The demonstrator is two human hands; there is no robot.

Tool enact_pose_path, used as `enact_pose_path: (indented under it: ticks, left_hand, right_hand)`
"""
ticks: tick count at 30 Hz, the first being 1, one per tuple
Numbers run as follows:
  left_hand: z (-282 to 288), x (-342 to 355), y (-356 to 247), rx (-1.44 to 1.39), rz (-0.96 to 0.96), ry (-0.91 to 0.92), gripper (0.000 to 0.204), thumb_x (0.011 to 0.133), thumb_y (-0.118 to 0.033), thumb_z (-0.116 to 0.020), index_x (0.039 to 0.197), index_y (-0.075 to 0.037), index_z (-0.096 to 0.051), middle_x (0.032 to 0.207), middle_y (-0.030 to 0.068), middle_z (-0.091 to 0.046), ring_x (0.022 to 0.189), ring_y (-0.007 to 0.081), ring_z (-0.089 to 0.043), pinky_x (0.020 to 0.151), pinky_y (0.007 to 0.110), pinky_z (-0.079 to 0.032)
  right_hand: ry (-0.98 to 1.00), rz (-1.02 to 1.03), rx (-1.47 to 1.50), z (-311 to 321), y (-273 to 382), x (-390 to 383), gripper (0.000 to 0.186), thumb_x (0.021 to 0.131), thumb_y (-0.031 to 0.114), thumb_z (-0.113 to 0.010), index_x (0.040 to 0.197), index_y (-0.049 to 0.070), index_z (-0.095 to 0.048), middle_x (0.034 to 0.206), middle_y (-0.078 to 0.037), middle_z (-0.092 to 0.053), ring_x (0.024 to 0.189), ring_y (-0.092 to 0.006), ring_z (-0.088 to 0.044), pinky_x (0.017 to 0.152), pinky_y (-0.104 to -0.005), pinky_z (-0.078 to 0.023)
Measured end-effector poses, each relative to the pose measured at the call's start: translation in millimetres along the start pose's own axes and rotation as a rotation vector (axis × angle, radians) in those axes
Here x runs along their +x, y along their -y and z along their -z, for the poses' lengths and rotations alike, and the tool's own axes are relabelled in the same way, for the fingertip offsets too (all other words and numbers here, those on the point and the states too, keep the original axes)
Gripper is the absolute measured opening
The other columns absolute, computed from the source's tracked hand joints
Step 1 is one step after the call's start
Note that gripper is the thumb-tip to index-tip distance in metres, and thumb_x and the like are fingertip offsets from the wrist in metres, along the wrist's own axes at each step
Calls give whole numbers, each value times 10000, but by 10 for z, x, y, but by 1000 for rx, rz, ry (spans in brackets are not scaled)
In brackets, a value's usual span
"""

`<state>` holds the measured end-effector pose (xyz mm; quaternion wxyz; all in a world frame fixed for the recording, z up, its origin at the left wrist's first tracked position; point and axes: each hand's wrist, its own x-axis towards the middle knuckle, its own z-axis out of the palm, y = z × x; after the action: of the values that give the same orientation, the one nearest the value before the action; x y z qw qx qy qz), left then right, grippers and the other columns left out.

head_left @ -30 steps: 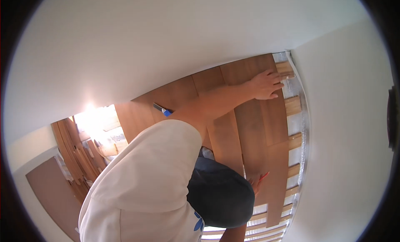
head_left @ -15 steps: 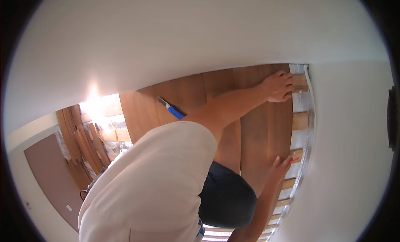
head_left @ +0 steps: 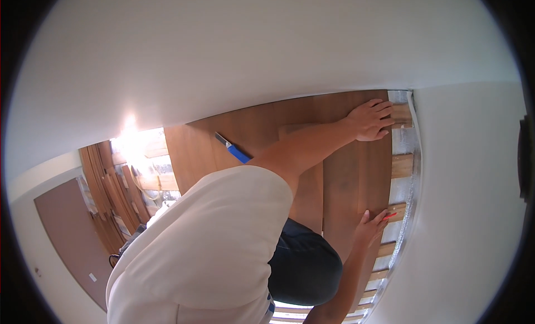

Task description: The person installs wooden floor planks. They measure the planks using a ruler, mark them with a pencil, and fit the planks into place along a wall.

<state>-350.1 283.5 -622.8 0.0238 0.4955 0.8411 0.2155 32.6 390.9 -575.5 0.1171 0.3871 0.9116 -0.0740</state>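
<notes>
My left hand (head_left: 371,120) lies with its fingers spread at the far right end of the brown wood floorboards (head_left: 340,173), their tips at the boards' edge by a light batten (head_left: 401,115). Lower down along the same edge, my right hand (head_left: 372,229) holds a slim red pencil-like stick (head_left: 390,216) beside another batten (head_left: 397,210). How its fingers wrap the stick is partly hidden. Left of my left forearm, a cutter-like tool with a blue handle (head_left: 238,153) and a dark flat blade rests on the boards.
Light wooden battens over silvery foil (head_left: 399,140) run along the right wall (head_left: 468,184). A white wall surface (head_left: 267,45) bounds the far side. Stacked brown planks (head_left: 105,182) lie at left near a bright lamp (head_left: 132,137) and a brown door (head_left: 72,229). My dark-clothed knee (head_left: 306,262) is on the boards.
The fingers of my left hand have straightened and spread at the board edge. My right hand stays in nearly the same place with the red stick. The whole view has shifted slightly.
</notes>
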Motion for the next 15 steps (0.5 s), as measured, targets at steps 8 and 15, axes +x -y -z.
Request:
enact_pose_path:
  ticks: [8,15]
  left_hand:
    - [151,-535,188,-39,-49,29,641,1122,-528,-452,1650,-164,-440,1726,128,-381,1632,328,-259,1345,483,-177]
    - [1586,-1999,736,-404,154,231,480,1131,-353,-507,1501,-55,-579,1629,163,-511,1513,334,-459,1277,489,-331]
  right_hand:
    - [-39,182,180,287,130,-1301,716,1048,299,-651,1655,41,-373,1721,-326,-291,1553,-542,-330,1264,-600,-328]
    - [84,-242,382,100,-195,-3375,707,1051,316,-631,1654,47,-377,1721,-322,-296,1554,-529,-337,1261,-603,-330]
